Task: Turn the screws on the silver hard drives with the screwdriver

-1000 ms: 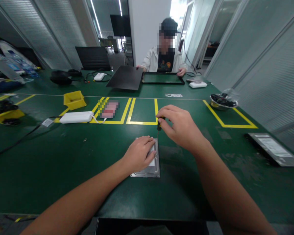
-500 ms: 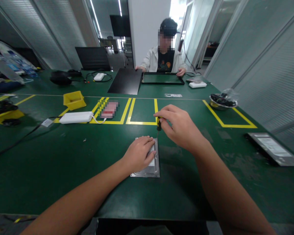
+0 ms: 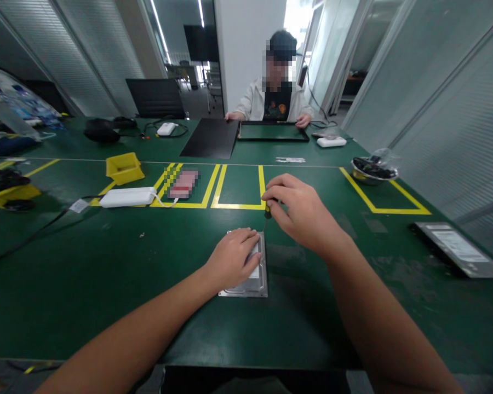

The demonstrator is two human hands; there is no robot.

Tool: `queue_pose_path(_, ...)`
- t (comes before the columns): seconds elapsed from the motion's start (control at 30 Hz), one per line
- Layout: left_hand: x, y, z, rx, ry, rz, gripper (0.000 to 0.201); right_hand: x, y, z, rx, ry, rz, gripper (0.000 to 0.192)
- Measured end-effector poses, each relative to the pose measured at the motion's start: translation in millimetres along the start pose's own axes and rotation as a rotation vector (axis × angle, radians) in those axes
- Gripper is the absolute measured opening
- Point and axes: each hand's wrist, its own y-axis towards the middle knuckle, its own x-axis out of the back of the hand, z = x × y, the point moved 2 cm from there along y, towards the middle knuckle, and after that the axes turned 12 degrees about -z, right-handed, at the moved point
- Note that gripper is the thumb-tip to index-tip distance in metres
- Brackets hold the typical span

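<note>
A silver hard drive (image 3: 262,279) with a white label lies flat on the green table in front of me. My left hand (image 3: 234,257) rests on top of it, fingers stretched out flat, and covers much of its face. Above the drive's far right corner, my right hand (image 3: 293,202) pinches a small yellow and black screwdriver (image 3: 268,212). Its thin shaft points down to that corner; whether the tip sits in a screw is too small to tell.
Yellow tape marks areas on the table (image 3: 107,306). A yellow bin (image 3: 125,168), a white power strip (image 3: 128,197) and a phone lie left. Rightward are a metal bowl (image 3: 373,174) of dark parts and another drive (image 3: 460,249). A person opposite touches a black panel (image 3: 210,139) and frame.
My right hand has shifted slightly to the right, and the screwdriver handle leans more that way and shows less. My left hand and the hard drive stay put.
</note>
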Motion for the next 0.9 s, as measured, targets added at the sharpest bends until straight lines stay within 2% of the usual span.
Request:
queue_pose_path(0.3,-0.2,0.9,0.0,-0.007,0.000,-0.009,0.041,-1.5,0.7,-0.3,0.037,-0.003,0.012,0.030)
queue_pose_path(0.73,0.0,0.7,-0.3,-0.008,0.004,0.000,0.041,2.9,0.5,3.9,-0.030,-0.051,0.056,0.030)
queue_pose_path(0.9,0.4,1.4,-0.6,-0.009,0.005,-0.010,0.040,3.2,0.7,6.4,0.000,-0.066,0.058,0.029)
